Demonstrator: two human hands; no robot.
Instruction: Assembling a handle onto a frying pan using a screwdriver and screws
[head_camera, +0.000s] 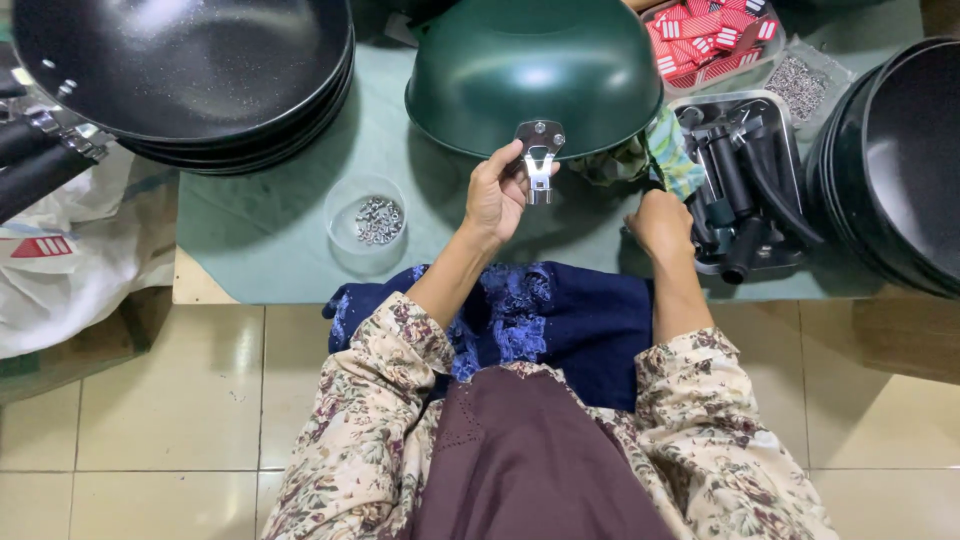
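The left hand (497, 190) is raised over the green table (270, 225); its fingers (503, 158) are curled and pinch the metal handle bracket (539, 155) from the bracket's left side; the bracket sits against the rim of the upturned green pan (535, 70), its forked tongue pointing down past the fingertips. The right hand (662, 225) rests at the near edge of the steel tray (780, 255), which holds black handles (735, 200); its fingers are turned away, so their state cannot be told. A clear dish of small fasteners (367, 220) lies left of the left hand; stacked black pans (190, 75) stand at far left.
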